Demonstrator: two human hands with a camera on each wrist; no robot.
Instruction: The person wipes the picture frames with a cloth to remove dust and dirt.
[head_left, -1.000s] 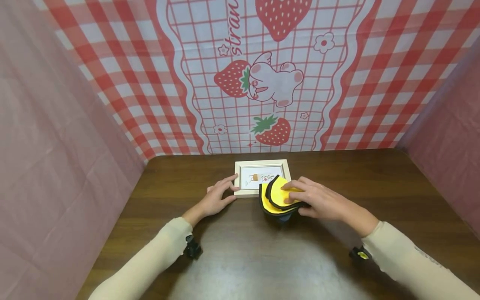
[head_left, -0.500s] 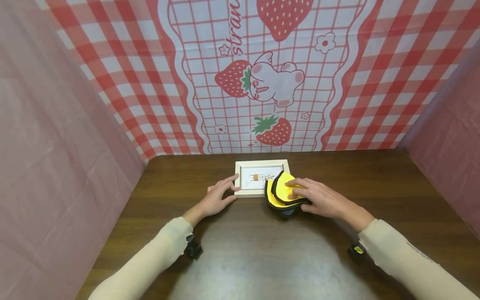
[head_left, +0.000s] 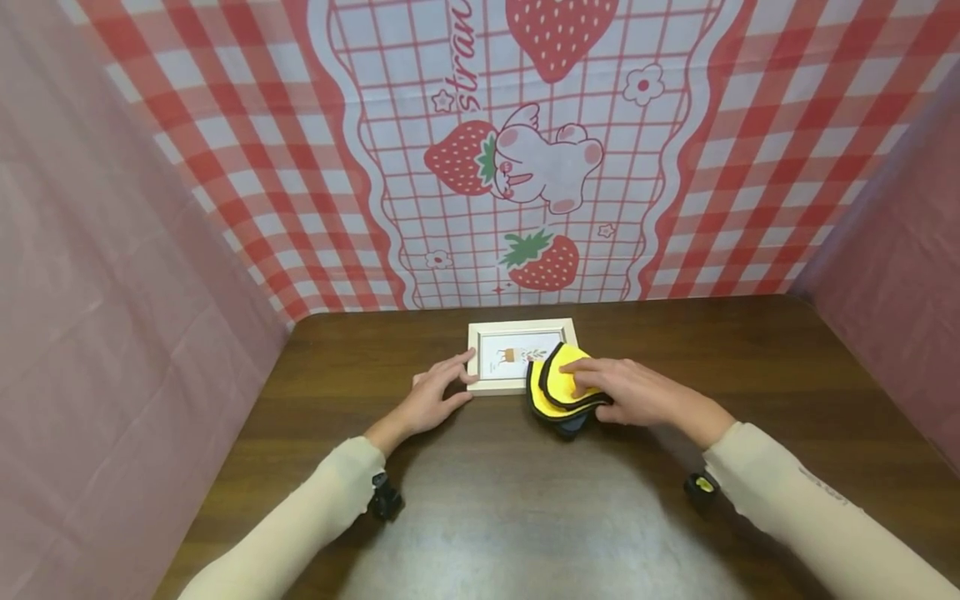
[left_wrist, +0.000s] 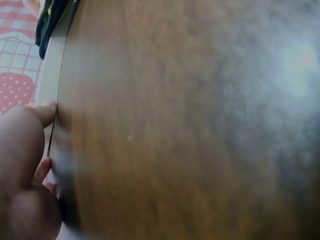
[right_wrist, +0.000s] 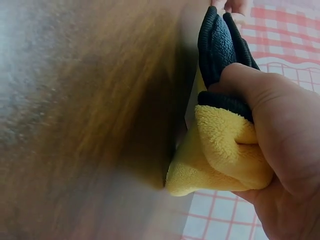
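A cream picture frame (head_left: 498,387) lies flat near the table's back edge, with a small drawing of a brown animal and sprigs under its pane. My left hand (head_left: 433,397) holds it at the left side, bent fingers on the rail and thumb at the near corner. A folded microfiber cloth (head_left: 562,387), yellow with black trim and a dark grey side, covers the frame's near right part. With my right hand (head_left: 637,392) I grip this cloth; in the right wrist view the thumb clamps its fold. The frame's right near corner is hidden under the cloth.
The dark brown wooden table (head_left: 480,517) extends toward me. Behind it hangs a red-and-white checked cloth backdrop (head_left: 540,183) with strawberries. Pink curtains (head_left: 127,333) close off both sides. A dark wrist camera (head_left: 386,497) hangs under the left cuff.
The cloth and my right hand have shifted slightly right and away from me over the frame, then hardly moved. My left hand and the frame have stayed in place.
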